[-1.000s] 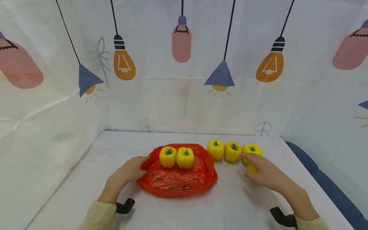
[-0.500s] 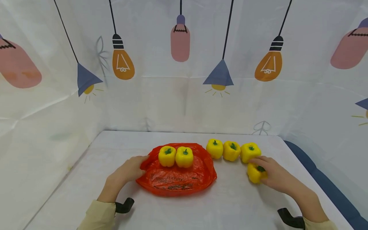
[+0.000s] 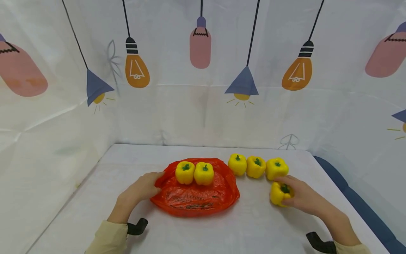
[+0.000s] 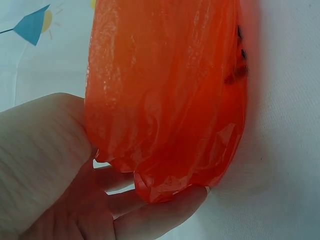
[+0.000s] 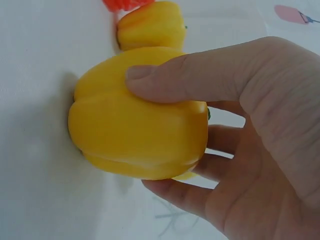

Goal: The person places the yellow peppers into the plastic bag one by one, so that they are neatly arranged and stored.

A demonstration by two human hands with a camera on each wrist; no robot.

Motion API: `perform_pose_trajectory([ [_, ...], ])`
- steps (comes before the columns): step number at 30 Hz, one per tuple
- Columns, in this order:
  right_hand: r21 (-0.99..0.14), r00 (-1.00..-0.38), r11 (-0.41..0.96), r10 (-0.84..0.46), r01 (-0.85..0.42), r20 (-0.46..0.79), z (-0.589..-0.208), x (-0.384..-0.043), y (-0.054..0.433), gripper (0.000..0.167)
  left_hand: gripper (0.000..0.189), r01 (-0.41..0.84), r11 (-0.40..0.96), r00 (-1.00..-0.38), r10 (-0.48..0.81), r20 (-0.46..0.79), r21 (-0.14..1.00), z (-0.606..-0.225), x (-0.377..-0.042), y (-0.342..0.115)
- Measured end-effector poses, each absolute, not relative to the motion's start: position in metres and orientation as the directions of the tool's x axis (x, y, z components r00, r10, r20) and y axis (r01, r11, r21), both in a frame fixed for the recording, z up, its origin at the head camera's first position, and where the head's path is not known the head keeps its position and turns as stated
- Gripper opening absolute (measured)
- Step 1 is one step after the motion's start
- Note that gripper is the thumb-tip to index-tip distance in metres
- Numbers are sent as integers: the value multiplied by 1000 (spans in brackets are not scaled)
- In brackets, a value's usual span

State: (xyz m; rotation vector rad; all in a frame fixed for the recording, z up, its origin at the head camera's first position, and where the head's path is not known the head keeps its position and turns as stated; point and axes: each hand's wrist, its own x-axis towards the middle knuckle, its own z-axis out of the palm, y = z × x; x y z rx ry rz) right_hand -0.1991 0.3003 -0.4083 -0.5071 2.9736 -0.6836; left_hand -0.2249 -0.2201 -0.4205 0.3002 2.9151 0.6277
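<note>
A red plastic bag (image 3: 196, 201) with dark print is spread on the table, and two yellow bell peppers (image 3: 185, 173) stand side by side on it in the head view. My left hand (image 3: 141, 187) grips the bag's left edge, fingers curled about the crumpled film (image 4: 165, 150) in the left wrist view. On the right, my right hand (image 3: 301, 195) holds another yellow bell pepper (image 5: 140, 120) between thumb and fingers, its thumb lying across the side. That pepper's green stem is partly hidden by the hand in the right wrist view.
Three more yellow peppers (image 3: 256, 167) stand in a row right of the bag, toward the back of the white table (image 3: 133, 155). A printed sheet with lamps (image 3: 203, 116) hangs behind, and a dark blue seat (image 3: 358, 197) borders the right edge.
My right hand has come down around the front right pepper and now grips it, slightly nearer to me. The left hand and the bag stay in place.
</note>
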Motion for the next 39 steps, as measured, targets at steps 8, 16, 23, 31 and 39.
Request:
perform_pose_trajectory([
  [8,-421,-926,832,-373,-360,55,-400,-205,276,63,58,157,891,-971,218,-99,427,-420,-224,-220],
  [16,-436,-903,796,-416,-420,111,-390,-213,248,64,58,158,890,-972,217,-91,427,-421,-224,-219],
  [23,-431,-858,743,-459,-513,230,-392,-225,219,64,57,159,896,-973,214,-88,415,-420,-224,-216],
  [31,-491,-852,700,-470,-519,229,-391,-241,189,64,58,142,901,-974,202,-106,410,-419,-223,-215],
  [39,-553,-855,672,-492,-492,162,-395,-255,162,64,57,139,903,-975,196,-101,405,-420,-224,-213],
])
